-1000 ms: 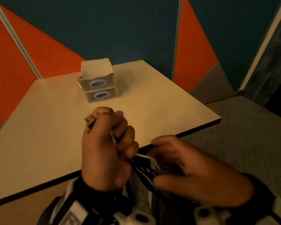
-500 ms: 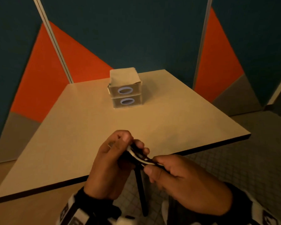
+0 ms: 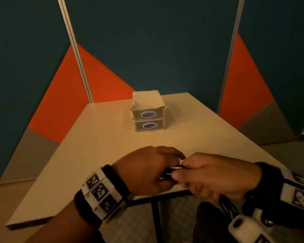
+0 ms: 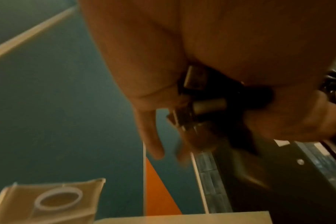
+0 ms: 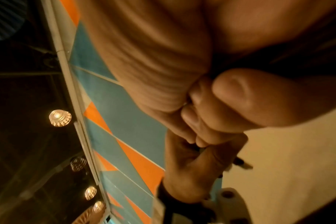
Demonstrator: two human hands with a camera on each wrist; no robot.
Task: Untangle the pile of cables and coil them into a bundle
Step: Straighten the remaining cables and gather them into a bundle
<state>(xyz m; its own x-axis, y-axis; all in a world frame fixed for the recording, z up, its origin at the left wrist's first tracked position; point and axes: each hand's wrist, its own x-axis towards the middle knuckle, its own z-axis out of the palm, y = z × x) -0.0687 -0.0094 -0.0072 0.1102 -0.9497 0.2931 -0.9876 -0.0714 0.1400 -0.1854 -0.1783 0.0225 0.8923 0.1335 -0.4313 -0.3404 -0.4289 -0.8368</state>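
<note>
Beige table (image 3: 98, 146) (teal-orange wall panels (image 3: 147, 41) behind); both hands' fingers (image 3: 178, 176) grip cables (image 3: 170, 171).

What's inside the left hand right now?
The left hand is curled round a bunch of black and white cables; the left wrist view shows connector ends poking out of the fist. The right hand pinches the same bunch. How many cables there are is hidden by the fingers.

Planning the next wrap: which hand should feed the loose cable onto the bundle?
Probably the right hand: loose cables trail below it, while the left hand grips the gathered ends over the table.
</note>
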